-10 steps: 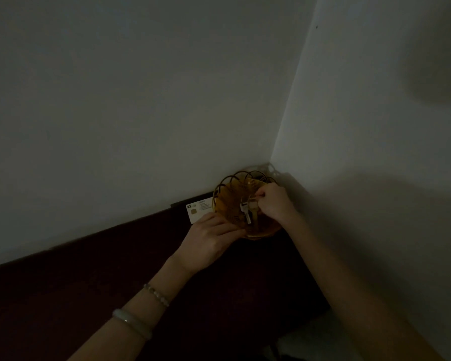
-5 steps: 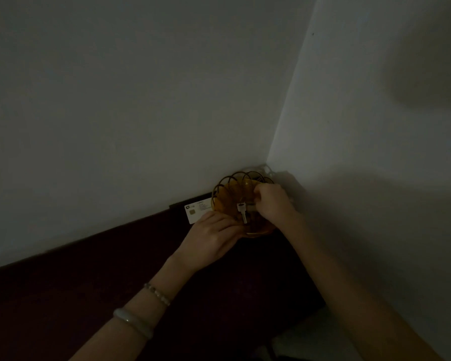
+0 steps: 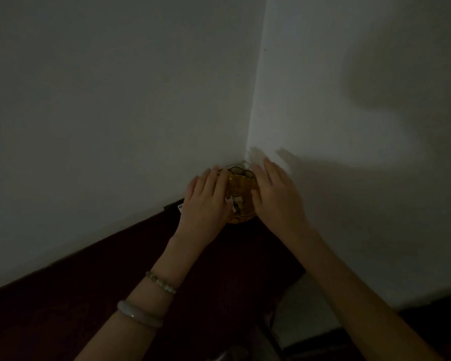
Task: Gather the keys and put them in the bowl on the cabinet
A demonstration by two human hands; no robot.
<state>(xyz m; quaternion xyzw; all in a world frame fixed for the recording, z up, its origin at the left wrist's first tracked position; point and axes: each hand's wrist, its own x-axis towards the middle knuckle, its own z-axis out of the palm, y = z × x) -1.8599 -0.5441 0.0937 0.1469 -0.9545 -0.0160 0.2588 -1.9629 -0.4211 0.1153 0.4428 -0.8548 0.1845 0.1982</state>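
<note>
Amber bowl (image 3: 241, 201) sits in the cabinet's (image 3: 146, 256) far corner with the keys (image 3: 235, 201) already inside. My left hand (image 3: 206, 201) and right hand (image 3: 276, 196) lie flat and empty against its sides; little seems left.

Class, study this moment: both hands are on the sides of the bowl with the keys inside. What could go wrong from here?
1. The bowl has open wire loops; if both hands tilt it, the keys might slip out.
2. The card lies partly under the left hand and could get dragged along.
3. Dim light makes a dropped key hard to spot.
</note>
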